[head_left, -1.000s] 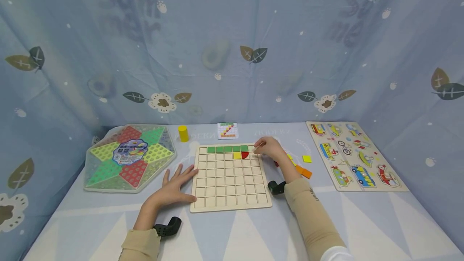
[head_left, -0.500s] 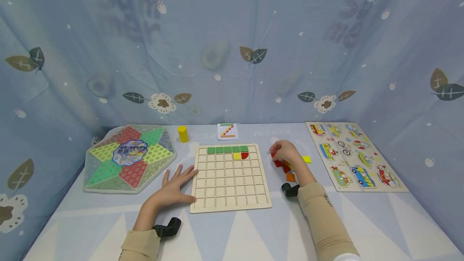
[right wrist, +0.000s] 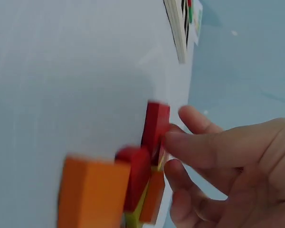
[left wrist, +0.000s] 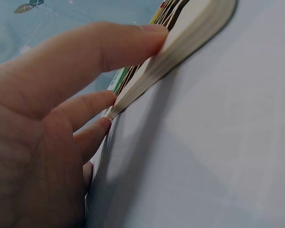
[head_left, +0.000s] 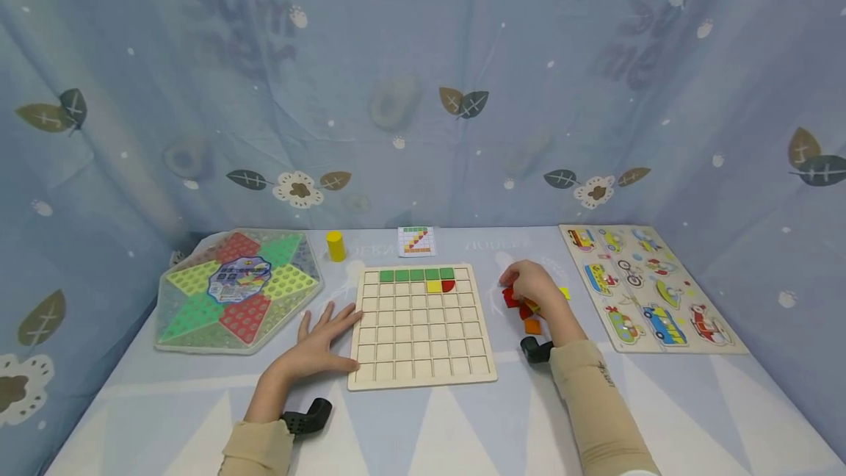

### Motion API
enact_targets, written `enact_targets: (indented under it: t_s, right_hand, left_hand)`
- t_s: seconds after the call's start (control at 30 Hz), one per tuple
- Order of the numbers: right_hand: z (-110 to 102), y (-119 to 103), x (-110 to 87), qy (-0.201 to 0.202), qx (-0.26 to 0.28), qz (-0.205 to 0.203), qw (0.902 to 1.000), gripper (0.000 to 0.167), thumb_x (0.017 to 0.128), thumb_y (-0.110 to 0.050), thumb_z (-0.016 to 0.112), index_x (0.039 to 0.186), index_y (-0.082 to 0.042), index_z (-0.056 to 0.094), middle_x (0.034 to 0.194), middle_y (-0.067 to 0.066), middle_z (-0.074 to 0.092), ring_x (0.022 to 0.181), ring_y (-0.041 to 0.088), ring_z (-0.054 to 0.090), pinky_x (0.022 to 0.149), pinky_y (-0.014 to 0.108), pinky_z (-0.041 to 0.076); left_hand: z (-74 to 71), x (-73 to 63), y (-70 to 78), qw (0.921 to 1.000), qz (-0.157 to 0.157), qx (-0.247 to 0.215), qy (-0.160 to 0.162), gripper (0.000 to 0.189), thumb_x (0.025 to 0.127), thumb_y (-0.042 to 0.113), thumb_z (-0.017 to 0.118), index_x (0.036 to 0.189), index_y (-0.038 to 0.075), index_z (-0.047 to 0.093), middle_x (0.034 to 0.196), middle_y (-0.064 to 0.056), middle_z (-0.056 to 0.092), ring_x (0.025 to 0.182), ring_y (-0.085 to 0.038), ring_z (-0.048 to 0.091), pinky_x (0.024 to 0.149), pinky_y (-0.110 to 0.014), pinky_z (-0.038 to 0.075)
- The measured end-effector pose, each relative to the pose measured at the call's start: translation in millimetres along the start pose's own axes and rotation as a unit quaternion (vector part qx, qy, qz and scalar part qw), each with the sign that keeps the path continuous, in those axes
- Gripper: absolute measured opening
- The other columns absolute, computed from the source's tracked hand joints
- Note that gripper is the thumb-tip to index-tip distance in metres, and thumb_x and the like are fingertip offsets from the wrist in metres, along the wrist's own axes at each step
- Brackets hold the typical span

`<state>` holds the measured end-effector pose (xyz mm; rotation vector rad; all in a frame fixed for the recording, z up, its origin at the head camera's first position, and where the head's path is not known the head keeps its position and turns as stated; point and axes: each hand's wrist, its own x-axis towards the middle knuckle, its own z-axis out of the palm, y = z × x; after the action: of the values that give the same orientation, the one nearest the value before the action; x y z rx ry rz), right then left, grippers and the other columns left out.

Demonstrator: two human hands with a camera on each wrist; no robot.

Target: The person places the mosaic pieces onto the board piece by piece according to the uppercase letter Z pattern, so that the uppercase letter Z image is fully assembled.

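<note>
Two hands at work, one per job. Left hand [head_left: 317, 344]: fingers spread wide, thumb and fingertips touching the near edge of the grid board [head_left: 421, 350], which lies flat between the hands. Right hand [head_left: 534, 283]: fingers bent, thumb tip at the side of a red block [right wrist: 155, 124]; cannot tell whether it is pinched or only touched. Loose pieces lie under and beside the right hand, an orange block [head_left: 532, 326] on its wrist side and a yellow piece [head_left: 565, 292] showing past its back.

Laid on the board, beyond the left fingertips: a row of green squares [head_left: 417, 275], with a yellow square [head_left: 433, 286] and a red rounded piece [head_left: 448, 286] beneath. Pattern card [head_left: 416, 242] ahead of both hands.

Step in hand, as judged: selecting one piece. Technique: take the block by opposite sides, leaving its face free; lift straight, since neighbours crowd it and could be dragged along. Check any curved corner against the card before turning it. Left hand should press lightly, enough to keep the board from sliding.
</note>
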<state>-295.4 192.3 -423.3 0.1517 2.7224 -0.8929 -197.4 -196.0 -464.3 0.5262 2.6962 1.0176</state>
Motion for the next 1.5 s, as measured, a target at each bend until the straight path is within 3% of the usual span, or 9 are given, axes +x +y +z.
enact_targets:
  t_s: [0.33, 0.6, 0.7, 0.8, 1.03, 1.23, 1.37, 1.5]
  right_hand:
    - [-7.3, 8.9, -2.3, -0.004, -0.016, -0.028, 0.9995, 0.017, 0.077, 0.007, 0.062, 0.089, -0.004, 0.067, 0.087, 0.012, 0.057, 0.074, 0.024, 0.052, 0.061, 0.027, 0.048]
    - [-8.1, -0.7, -5.6, -0.007, -0.017, -0.039, 0.9991, 0.025, 0.085, 0.001, 0.056, 0.108, -0.001, 0.065, 0.099, 0.016, 0.060, 0.076, 0.023, 0.055, 0.069, 0.030, 0.052]
    - [-6.2, -10.4, -7.9, -0.005, -0.003, -0.055, 0.9985, 0.026, 0.089, 0.000, 0.051, 0.111, 0.001, 0.064, 0.100, 0.017, 0.062, 0.080, 0.024, 0.054, 0.073, 0.031, 0.050]
    - [-1.7, -22.1, -8.3, -0.006, 0.050, -0.059, 0.9970, 0.025, 0.089, -0.001, 0.051, 0.110, 0.002, 0.065, 0.098, 0.015, 0.061, 0.081, 0.024, 0.053, 0.074, 0.033, 0.050]
    - [12.9, -46.3, -9.4, -0.076, 0.186, -0.077, 0.9766, 0.031, 0.085, 0.007, 0.054, 0.116, 0.006, 0.060, 0.083, 0.009, 0.049, 0.075, 0.017, 0.055, 0.073, 0.029, 0.054]
    - [26.2, -58.5, -11.7, -0.134, 0.272, -0.106, 0.9470, 0.030, 0.090, 0.005, 0.048, 0.118, 0.010, 0.057, 0.110, 0.022, 0.055, 0.099, 0.030, 0.061, 0.085, 0.037, 0.052]
    - [34.5, -67.9, -12.0, -0.117, 0.256, -0.094, 0.9549, 0.024, 0.089, -0.003, 0.055, 0.110, 0.005, 0.062, 0.104, 0.016, 0.059, 0.092, 0.026, 0.060, 0.084, 0.039, 0.053]
    - [43.9, -73.2, -9.4, -0.094, 0.195, -0.095, 0.9716, 0.015, 0.085, -0.009, 0.064, 0.095, 0.001, 0.067, 0.087, 0.007, 0.064, 0.067, 0.017, 0.053, 0.065, 0.030, 0.050]
  left_hand:
    - [-1.5, -0.3, 1.1, 1.0000, 0.000, 0.001, 0.000, 0.089, 0.066, 0.033, 0.077, 0.142, 0.011, 0.038, 0.152, -0.012, 0.022, 0.139, -0.042, -0.002, 0.103, -0.058, -0.019]
    - [-1.3, -1.6, 2.7, 1.0000, 0.001, -0.001, 0.000, 0.089, 0.065, 0.033, 0.077, 0.142, 0.010, 0.038, 0.151, -0.014, 0.023, 0.139, -0.043, -0.002, 0.103, -0.059, -0.019]
    - [-1.7, -1.5, 2.5, 1.0000, 0.001, 0.001, 0.000, 0.089, 0.065, 0.033, 0.077, 0.142, 0.010, 0.038, 0.151, -0.014, 0.022, 0.139, -0.042, -0.002, 0.103, -0.059, -0.019]
    - [-1.8, -1.4, 2.1, 1.0000, 0.001, 0.003, 0.000, 0.089, 0.066, 0.034, 0.077, 0.142, 0.010, 0.037, 0.152, -0.014, 0.022, 0.139, -0.042, -0.002, 0.103, -0.059, -0.019]
    - [-1.6, -0.9, 1.7, 1.0000, 0.000, 0.002, -0.001, 0.089, 0.066, 0.034, 0.077, 0.142, 0.010, 0.037, 0.152, -0.013, 0.022, 0.139, -0.042, -0.003, 0.103, -0.059, -0.019]
    - [-1.3, -1.1, 2.1, 1.0000, -0.004, 0.001, -0.004, 0.089, 0.066, 0.034, 0.076, 0.142, 0.011, 0.037, 0.152, -0.012, 0.021, 0.139, -0.041, -0.003, 0.103, -0.058, -0.020]
    - [-1.7, -1.1, 3.0, 0.9999, -0.007, -0.003, -0.007, 0.090, 0.066, 0.035, 0.077, 0.143, 0.012, 0.036, 0.152, -0.012, 0.021, 0.139, -0.040, -0.004, 0.103, -0.057, -0.021]
    - [-1.7, -0.7, 1.8, 0.9999, -0.011, 0.000, -0.006, 0.090, 0.066, 0.035, 0.076, 0.143, 0.012, 0.037, 0.152, -0.012, 0.021, 0.139, -0.040, -0.004, 0.103, -0.057, -0.020]
